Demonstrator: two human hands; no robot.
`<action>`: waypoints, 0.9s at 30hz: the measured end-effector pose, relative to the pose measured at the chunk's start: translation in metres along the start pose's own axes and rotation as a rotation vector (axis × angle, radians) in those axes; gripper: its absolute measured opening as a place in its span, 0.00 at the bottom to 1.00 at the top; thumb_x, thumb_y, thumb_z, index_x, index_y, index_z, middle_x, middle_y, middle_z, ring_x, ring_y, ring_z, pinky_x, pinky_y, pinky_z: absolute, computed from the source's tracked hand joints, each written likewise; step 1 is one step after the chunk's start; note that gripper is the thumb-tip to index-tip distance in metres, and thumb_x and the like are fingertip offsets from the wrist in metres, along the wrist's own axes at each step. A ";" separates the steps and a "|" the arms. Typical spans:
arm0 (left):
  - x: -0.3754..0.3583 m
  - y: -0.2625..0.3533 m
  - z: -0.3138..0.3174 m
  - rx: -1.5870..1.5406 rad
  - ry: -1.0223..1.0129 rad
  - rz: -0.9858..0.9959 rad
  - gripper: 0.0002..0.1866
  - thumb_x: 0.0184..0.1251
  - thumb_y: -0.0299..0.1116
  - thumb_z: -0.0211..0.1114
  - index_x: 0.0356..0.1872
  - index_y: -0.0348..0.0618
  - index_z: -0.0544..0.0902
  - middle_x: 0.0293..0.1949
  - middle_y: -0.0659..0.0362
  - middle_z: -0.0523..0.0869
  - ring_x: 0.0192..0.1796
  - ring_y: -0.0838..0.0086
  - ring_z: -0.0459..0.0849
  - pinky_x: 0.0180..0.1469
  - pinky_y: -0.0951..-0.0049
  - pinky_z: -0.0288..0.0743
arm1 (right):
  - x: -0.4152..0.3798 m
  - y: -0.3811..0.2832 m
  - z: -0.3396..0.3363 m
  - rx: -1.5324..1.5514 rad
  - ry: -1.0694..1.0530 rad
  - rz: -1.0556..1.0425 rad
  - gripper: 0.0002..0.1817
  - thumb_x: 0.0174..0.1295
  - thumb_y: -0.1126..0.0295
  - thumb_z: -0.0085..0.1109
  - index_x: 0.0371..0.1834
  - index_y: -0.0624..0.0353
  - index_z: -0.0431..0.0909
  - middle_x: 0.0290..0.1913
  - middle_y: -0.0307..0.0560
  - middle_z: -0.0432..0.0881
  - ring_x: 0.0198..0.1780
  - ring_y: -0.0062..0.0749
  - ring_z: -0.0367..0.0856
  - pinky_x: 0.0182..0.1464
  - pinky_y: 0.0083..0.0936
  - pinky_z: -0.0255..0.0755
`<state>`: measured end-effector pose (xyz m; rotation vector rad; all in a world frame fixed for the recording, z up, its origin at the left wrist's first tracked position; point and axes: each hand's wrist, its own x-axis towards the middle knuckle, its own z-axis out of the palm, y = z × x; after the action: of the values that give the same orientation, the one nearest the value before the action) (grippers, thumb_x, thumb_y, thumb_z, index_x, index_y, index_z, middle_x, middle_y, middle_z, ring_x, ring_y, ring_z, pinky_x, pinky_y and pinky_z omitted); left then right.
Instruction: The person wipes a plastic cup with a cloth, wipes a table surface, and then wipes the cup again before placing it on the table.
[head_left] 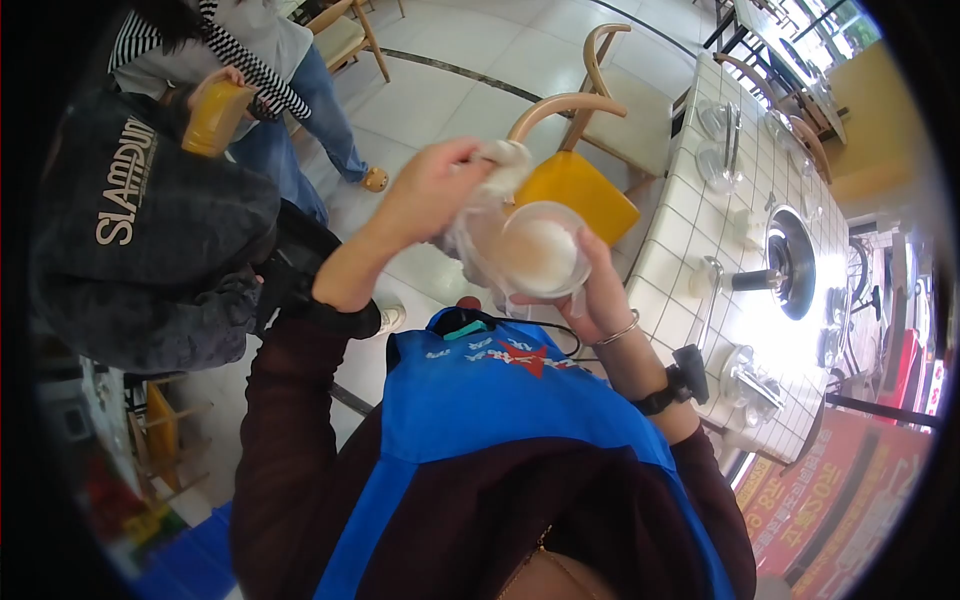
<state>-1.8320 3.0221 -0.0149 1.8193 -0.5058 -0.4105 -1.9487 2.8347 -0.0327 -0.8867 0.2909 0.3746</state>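
My right hand (594, 290) holds a round whitish bowl (541, 250) from its right side, with the open top facing me. To the left of the bowl, my left hand (438, 190) is closed on a white cloth (502, 172). Thin whitish material hangs between the hands, beside the bowl; motion blur hides its exact shape. Both hands are raised in front of the blue apron (500, 395). Behind the bowl is a yellow chair seat (578, 197).
At the right stands a white tiled table (650, 262) with glasses, tableware and a round built-in burner (791, 262). Wooden chairs (625, 125) line its far side. Two people stand at the left, one in a dark jacket (160, 230); a hand there holds a yellow object (215, 118).
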 end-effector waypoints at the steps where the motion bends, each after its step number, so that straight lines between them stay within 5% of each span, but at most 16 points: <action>1: 0.000 -0.005 -0.007 -0.381 0.020 -0.111 0.10 0.68 0.31 0.55 0.46 0.40 0.80 0.36 0.60 0.84 0.37 0.78 0.83 0.39 0.79 0.75 | 0.000 -0.002 -0.003 0.006 0.005 -0.003 0.33 0.69 0.43 0.34 0.66 0.56 0.59 0.62 0.52 0.70 0.59 0.46 0.74 0.45 0.50 0.80; 4: -0.010 0.004 -0.016 -0.509 -0.050 -0.175 0.11 0.69 0.32 0.56 0.48 0.39 0.78 0.38 0.63 0.82 0.37 0.81 0.81 0.41 0.82 0.74 | 0.002 -0.009 -0.011 0.075 -0.036 -0.038 0.32 0.69 0.43 0.33 0.67 0.55 0.59 0.61 0.51 0.70 0.61 0.45 0.72 0.51 0.54 0.76; 10: -0.010 0.021 0.004 -0.217 -0.126 -0.043 0.11 0.67 0.35 0.59 0.45 0.42 0.79 0.35 0.65 0.81 0.37 0.85 0.76 0.41 0.84 0.70 | 0.014 0.000 -0.012 0.018 0.085 -0.089 0.31 0.69 0.45 0.34 0.63 0.59 0.66 0.58 0.46 0.74 0.60 0.35 0.73 0.60 0.35 0.67; 14: -0.011 0.005 0.037 -0.215 0.044 0.068 0.11 0.66 0.37 0.59 0.42 0.41 0.77 0.36 0.62 0.81 0.40 0.82 0.76 0.44 0.78 0.71 | 0.013 -0.009 -0.008 0.211 0.085 -0.076 0.26 0.69 0.51 0.38 0.60 0.61 0.68 0.56 0.48 0.75 0.59 0.36 0.73 0.60 0.37 0.66; 17: -0.028 0.012 0.049 -0.147 0.076 0.032 0.08 0.67 0.33 0.59 0.43 0.42 0.75 0.33 0.66 0.78 0.37 0.86 0.74 0.39 0.83 0.69 | 0.014 -0.009 -0.017 0.318 0.017 -0.122 0.26 0.69 0.53 0.37 0.60 0.61 0.68 0.56 0.49 0.75 0.59 0.38 0.72 0.62 0.39 0.64; 21: -0.027 -0.013 0.045 0.295 -0.025 0.221 0.09 0.65 0.31 0.60 0.43 0.41 0.75 0.33 0.62 0.79 0.38 0.84 0.75 0.40 0.82 0.69 | 0.014 -0.023 -0.014 0.330 0.114 -0.269 0.27 0.68 0.53 0.36 0.59 0.63 0.67 0.57 0.51 0.74 0.60 0.43 0.72 0.62 0.45 0.64; 25: -0.026 -0.013 0.042 0.062 0.049 0.064 0.10 0.63 0.31 0.61 0.43 0.41 0.75 0.34 0.61 0.80 0.39 0.81 0.77 0.44 0.79 0.70 | 0.017 -0.032 -0.020 0.297 0.107 -0.289 0.27 0.69 0.53 0.36 0.60 0.63 0.66 0.59 0.53 0.72 0.60 0.44 0.72 0.61 0.47 0.65; 27: -0.029 0.000 0.044 -0.323 0.210 0.123 0.11 0.64 0.32 0.60 0.44 0.41 0.75 0.39 0.59 0.81 0.43 0.78 0.78 0.49 0.76 0.70 | 0.018 -0.030 -0.020 0.292 0.084 -0.278 0.27 0.69 0.53 0.36 0.60 0.63 0.65 0.58 0.53 0.72 0.59 0.44 0.72 0.61 0.48 0.65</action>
<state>-1.8794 3.0023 -0.0273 1.4904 -0.3792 -0.2003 -1.9213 2.8048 -0.0308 -0.6443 0.2871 0.0340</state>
